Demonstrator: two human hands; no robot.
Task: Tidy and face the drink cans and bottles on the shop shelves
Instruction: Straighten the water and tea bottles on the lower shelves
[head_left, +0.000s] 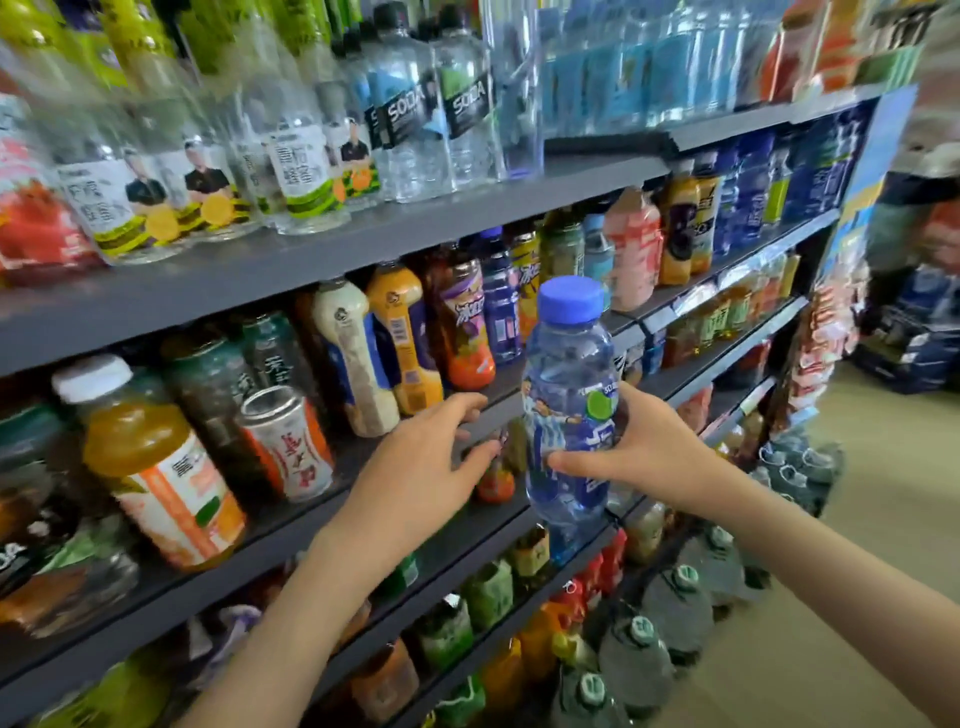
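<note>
The right hand (652, 452) is wrapped round the lower half of a clear blue-capped bottle (569, 384), thumb across the front and fingers behind, so that the bottle is held nearly upright in the open air in front of the shelves, standing on none of them. It appears to be held this way so that its label can be read and turned outward before it is set down. The left hand (415, 462) holds nothing; its fingers are loosely spread and reach toward the front edge of the middle shelf (291, 519), probably to clear or steady a gap, though contact cannot be confirmed. On the held bottle a blue label is seen with a green disc and the letters "SOD", the rest being hidden by the curve. Just left of the hands a white and red can (288, 441) with red characters stands beside an orange juice bottle (156, 467). On the shelf above, black labels reading "SODA" are faced forward on clear soda bottles (405, 109). Other writing is too blurred to be read.
</note>
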